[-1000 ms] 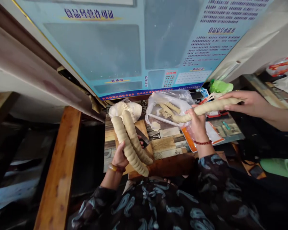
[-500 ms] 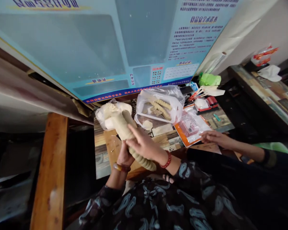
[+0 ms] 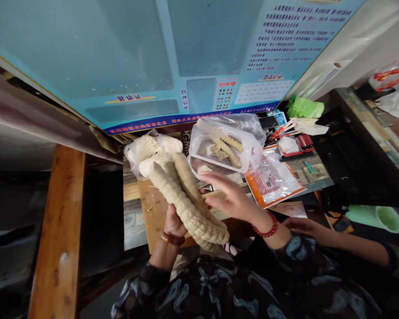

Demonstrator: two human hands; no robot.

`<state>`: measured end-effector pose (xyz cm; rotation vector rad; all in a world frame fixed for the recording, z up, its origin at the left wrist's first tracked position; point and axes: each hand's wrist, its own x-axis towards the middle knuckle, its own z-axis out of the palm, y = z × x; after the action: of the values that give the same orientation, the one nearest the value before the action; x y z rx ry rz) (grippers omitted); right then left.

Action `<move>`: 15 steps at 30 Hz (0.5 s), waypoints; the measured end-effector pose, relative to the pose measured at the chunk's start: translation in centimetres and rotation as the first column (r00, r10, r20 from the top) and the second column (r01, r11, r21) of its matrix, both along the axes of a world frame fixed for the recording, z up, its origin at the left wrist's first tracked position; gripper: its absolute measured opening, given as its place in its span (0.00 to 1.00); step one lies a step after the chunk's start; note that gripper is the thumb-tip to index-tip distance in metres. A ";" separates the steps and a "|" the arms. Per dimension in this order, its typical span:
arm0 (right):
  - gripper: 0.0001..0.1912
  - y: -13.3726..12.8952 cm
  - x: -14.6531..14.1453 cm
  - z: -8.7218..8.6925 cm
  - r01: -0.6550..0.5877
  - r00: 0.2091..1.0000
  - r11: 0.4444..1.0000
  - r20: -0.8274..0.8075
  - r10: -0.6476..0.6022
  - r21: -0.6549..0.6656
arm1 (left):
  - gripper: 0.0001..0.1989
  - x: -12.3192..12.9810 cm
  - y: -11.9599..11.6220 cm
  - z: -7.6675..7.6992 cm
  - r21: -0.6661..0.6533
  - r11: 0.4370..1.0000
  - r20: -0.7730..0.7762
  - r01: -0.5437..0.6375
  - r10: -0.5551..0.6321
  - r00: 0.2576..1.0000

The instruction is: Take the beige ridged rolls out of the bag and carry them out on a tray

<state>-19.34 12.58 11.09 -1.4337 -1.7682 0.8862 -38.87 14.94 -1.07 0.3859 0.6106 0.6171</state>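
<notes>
My left hand [image 3: 175, 221] is closed around long beige ridged rolls [image 3: 193, 212], which look soft and dough-like. They curve from the board toward my body, bending over near my lap. To their right, my right hand [image 3: 234, 199] is held with its fingers apart, holding nothing. A clear plastic bag [image 3: 136, 153] with pale, rough-cut pieces lies just beyond the rolls' far end. Beyond my right hand stands a white plastic tub [image 3: 216, 166] in a clear bag, with smaller beige ridged pieces [image 3: 231, 153] inside. Under the rolls is a wooden board [image 3: 153, 208].
At the right, another person's hand and forearm [image 3: 319, 232] reach in behind my right arm. An orange-and-white plastic packet [image 3: 274, 179], a bright green bag [image 3: 305, 107] and a green cup [image 3: 374, 218] are on that side. A blue poster board [image 3: 119, 57] rises behind the table.
My right hand has come off the rolls and moved right, its fingers now apart. The rolls now spread in my left hand, showing their ridged lengths. The other person's hand has moved back from the packet.
</notes>
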 end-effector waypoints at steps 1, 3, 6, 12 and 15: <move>0.24 -0.6 1.7 -0.6 0.114 0.993 0.992 -0.034 -0.116 -0.062 | 0.48 0.9 -0.1 0.5 -0.045 0.998 0.081 0.046 -0.043 0.996; 0.23 -2.2 4.7 -2.2 0.239 0.964 0.945 -0.064 -0.259 -0.224 | 0.50 3.1 -0.5 1.3 -0.105 0.985 0.239 0.139 -0.111 0.965; 0.24 -4.0 7.9 -5.1 0.319 0.920 0.861 -0.087 -0.381 -0.397 | 0.49 6.6 -0.8 1.5 -0.165 0.957 0.395 0.239 -0.158 0.905; 0.30 0.3 12.8 -11.2 0.416 0.804 0.778 -0.208 -0.556 -0.471 | 0.43 12.8 1.3 -0.5 -0.239 0.922 0.460 0.303 -0.167 0.872; 0.32 4.2 16.3 -14.2 0.512 0.807 0.775 -0.101 -0.581 -0.371 | 0.41 15.4 3.8 -1.1 -0.257 0.942 0.396 0.214 -0.099 0.913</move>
<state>-3.07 16.78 -3.07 -1.8603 -0.9692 0.9861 -23.52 18.73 -2.19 0.0276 0.2883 0.4181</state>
